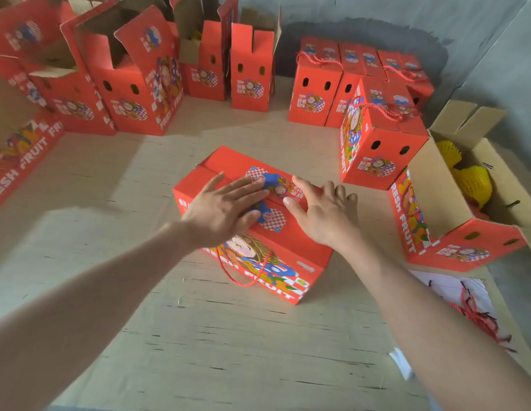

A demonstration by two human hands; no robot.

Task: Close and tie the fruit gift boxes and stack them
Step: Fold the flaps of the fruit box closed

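Plywood tabletop (pixel 228 336) fills the view, with open boxes (pixel 125 93) lined along the back left, flaps up. In the centre the gift box (pixel 288 241) sits on the board, a red cord (pixel 246 274) looping from its near side. The left hand (pixel 222 209) lies flat on the lid, fingers straight, pressing. The right hand (pixel 323 215) presses beside it, fingers relaxed, gripping nothing. Further right come the tied boxes (pixel 314 93) — then an open carton (pixel 436 197) holding yellow-netted fruit (pixel 475 185).

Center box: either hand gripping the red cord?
No. The left hand and right hand press the box top; the cord hangs loose.
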